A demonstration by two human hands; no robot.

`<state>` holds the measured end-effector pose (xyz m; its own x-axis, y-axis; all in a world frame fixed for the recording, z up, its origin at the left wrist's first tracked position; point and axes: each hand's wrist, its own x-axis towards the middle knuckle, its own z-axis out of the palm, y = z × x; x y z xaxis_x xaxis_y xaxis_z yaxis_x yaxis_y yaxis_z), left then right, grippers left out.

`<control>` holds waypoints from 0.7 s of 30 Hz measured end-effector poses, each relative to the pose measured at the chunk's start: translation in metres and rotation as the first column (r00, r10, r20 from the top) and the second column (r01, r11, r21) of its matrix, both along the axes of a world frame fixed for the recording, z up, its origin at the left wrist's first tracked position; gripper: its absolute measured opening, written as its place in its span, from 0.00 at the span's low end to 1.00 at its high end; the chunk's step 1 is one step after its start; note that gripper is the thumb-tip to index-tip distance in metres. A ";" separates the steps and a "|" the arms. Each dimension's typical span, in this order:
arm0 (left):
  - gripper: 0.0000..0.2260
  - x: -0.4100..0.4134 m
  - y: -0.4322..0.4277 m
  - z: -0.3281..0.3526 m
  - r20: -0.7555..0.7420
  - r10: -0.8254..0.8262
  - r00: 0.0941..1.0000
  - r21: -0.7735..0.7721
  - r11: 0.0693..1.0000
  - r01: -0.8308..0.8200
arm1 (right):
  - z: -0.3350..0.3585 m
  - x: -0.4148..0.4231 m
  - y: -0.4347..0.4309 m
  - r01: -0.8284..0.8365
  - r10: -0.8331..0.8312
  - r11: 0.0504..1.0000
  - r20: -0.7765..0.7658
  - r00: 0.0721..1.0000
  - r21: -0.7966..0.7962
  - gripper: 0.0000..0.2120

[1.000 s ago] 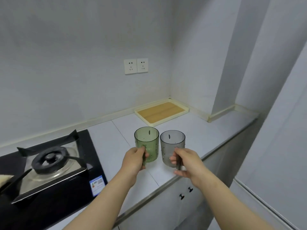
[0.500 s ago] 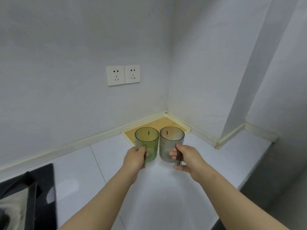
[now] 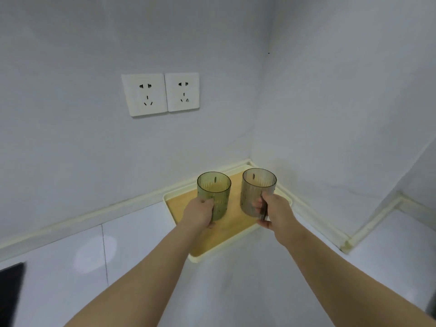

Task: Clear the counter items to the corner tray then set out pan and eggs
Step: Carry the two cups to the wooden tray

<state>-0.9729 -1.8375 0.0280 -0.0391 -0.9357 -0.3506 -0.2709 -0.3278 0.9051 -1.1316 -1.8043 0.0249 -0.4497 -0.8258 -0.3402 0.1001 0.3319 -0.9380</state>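
Note:
My left hand (image 3: 199, 212) grips the handle of a clear green cup (image 3: 215, 192). My right hand (image 3: 274, 212) grips the handle of a clear grey cup (image 3: 256, 188). Both cups are upright and held side by side over the corner tray (image 3: 232, 252), a cream-rimmed tray with a wooden floor that lies in the corner of the white counter (image 3: 141, 267). Whether the cups touch the tray floor, I cannot tell. No pan or eggs are in view.
Two white wall sockets (image 3: 160, 93) sit above the counter to the left of the corner. A cream sealing strip (image 3: 106, 210) runs along the wall base. The black edge of the stove (image 3: 10, 291) shows at the bottom left.
I have carried both cups forward from over the counter to above the tray. The view has closed in on the corner and the cups have moved slightly apart.

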 end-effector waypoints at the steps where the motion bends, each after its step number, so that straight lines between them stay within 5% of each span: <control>1: 0.10 -0.008 -0.010 -0.003 0.004 0.010 1.000 0.002 1.000 -0.010 | -0.005 -0.006 -0.012 -0.005 0.005 1.000 0.001 1.000 0.001 0.12; 9: 0.11 -0.052 -0.072 -0.028 0.034 0.034 0.999 0.034 0.999 -0.035 | -0.036 -0.045 -0.092 -0.037 0.037 0.998 0.007 0.999 0.041 0.11; 21: 0.07 -0.086 -0.119 -0.046 -0.115 0.105 0.988 0.084 0.992 -0.096 | -0.059 -0.069 -0.159 -0.085 0.084 0.996 -0.028 0.996 -0.016 0.14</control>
<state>-1.0585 -1.9567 -0.0175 0.0081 -0.9069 -0.4212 -0.1252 -0.4188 0.8994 -1.2002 -1.9633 -0.0342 -0.3871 -0.8668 -0.3142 0.0465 0.3220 -0.9456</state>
